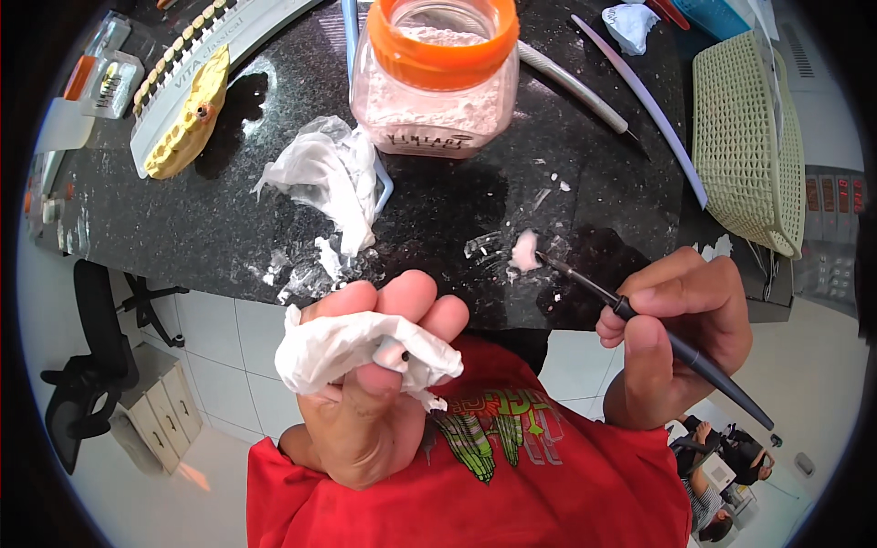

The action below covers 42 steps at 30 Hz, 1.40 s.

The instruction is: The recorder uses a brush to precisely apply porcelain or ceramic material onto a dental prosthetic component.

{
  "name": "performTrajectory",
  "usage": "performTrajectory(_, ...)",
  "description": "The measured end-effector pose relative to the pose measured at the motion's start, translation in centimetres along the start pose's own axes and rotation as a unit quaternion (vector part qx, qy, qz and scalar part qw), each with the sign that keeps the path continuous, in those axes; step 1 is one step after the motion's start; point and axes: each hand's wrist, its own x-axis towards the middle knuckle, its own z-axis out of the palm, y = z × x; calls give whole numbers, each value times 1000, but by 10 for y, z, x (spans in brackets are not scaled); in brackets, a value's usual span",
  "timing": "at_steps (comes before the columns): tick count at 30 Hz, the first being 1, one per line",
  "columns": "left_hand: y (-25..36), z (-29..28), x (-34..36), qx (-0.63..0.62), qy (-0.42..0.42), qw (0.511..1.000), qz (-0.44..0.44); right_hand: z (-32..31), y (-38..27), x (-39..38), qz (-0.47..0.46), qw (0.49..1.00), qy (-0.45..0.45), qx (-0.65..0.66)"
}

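Observation:
My left hand (365, 429) is closed round a crumpled white tissue (320, 352). Its thumb pins a small whitish dental crown (390, 353) with a dark spot against the tissue. In my right hand (681, 329) is a slim brush (708, 365) with a dark handle, pinched between thumb and fingers. The fine tip of the brush meets, or nearly meets, a small mound of pale pink paste (524, 251) on the black countertop (438, 215). White smears and crumbs surround the paste.
An open jar of pink powder (434, 105) with an orange rim stands beyond my hands. Left of it lie another tissue (324, 173), a yellow dental cast (189, 123) and a tooth shade guide (219, 46). Rightward are a grey-handled tool (575, 87), a lilac stick (644, 105) and a woven basket (744, 146).

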Motion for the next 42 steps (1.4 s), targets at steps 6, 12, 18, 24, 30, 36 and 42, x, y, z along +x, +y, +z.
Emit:
performTrajectory(6,2,3,1,45,28,998,-17,0,0,0,-7,1000,-19,-15)
performTrajectory(12,-2,5,2,49,44,998,0,-2,-2,1,-6,999,-30,-15)
performTrajectory(18,-2,2,2,40,37,999,3,-1,3,1,-19,999,-41,23)
performTrajectory(24,-6,1,8,-3,-56,998,-25,-23,0,9,-149,960,-198,132)
performTrajectory(30,-4,-5,6,-11,-46,999,-13,13,-5,5,-175,958,-192,120)
performTrajectory(36,-5,3,6,-36,-29,999,-18,22,-5,4,-187,961,-190,79)
performTrajectory(42,-9,1,7,-53,-44,998,-3,18,-4,5,-185,957,-213,70)
